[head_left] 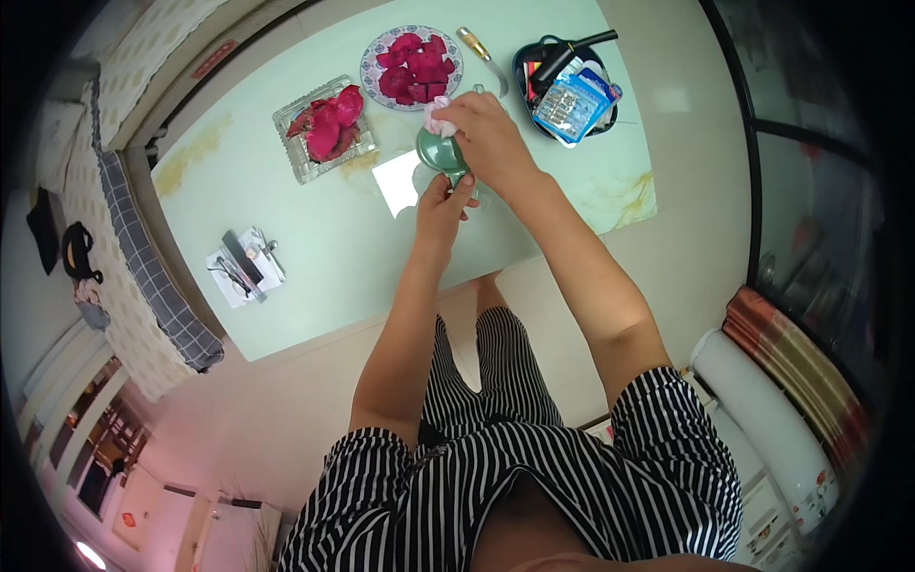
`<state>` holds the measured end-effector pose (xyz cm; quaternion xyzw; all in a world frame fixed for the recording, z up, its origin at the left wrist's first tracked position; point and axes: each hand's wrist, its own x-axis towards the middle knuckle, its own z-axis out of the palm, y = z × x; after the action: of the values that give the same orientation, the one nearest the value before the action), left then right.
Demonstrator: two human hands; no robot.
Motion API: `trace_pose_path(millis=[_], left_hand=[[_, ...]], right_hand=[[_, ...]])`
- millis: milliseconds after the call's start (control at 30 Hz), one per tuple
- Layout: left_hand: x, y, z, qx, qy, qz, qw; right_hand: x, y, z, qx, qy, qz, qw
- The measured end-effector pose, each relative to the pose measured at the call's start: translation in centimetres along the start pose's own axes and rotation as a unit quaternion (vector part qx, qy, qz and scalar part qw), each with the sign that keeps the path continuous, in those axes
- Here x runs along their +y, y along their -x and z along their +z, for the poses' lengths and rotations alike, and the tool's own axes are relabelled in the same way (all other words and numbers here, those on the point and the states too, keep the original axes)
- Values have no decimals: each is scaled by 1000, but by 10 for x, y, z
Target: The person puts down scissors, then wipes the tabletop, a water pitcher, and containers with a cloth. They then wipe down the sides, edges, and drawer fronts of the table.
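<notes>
From the head view, the left hand (442, 202) grips the near side of the green cup (438, 153) with thumb and fingers, and the right hand (488, 133) pinches a pale pink cloth (439, 116) at the cup's far rim. The cup is over the near middle of the worktop (334, 262), just beside a white sheet (393, 184); whether its base touches down, I cannot tell.

The likeliest trouble is a slip: the left hand seems to hold by the fingertips, so a hard push or twist from the right hand could turn the cup loose. The sheet might also slide if a wrist or the cup catches it.

Just beyond the cloth is the patterned plate (369, 69) of red petals (429, 69), and near it a tool (473, 43) with a yellowish handle; a careless forward sweep of the right hand could knock either. The glass tray (294, 158), heaped with petals too, is to the left. The packed basket (519, 81) is off right, and papers (228, 286) lie well apart at far left.
</notes>
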<state>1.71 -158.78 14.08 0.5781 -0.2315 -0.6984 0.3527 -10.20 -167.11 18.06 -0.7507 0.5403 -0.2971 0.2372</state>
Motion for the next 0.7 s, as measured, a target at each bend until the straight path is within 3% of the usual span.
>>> trace_pose_path(millis=[167,400,500,567,700], left_hand=[[-13,4,-11,7,58,28,998],[-38,28,-45,69,7,44,997],[-45,37,-53,62,-23,37,997],[-49,31,-56,56,-73,71,993],[-54,28,-57,57,-51,77,994]], right_hand=[[-5,22,6,-5,20,-12,1000],[-29,68,8,-151,-24,-37,987],[-28,63,18,-145,-20,-66,987],[-39,51,31,-69,-12,46,996],[-46,47,41,-134,30,-44,990]])
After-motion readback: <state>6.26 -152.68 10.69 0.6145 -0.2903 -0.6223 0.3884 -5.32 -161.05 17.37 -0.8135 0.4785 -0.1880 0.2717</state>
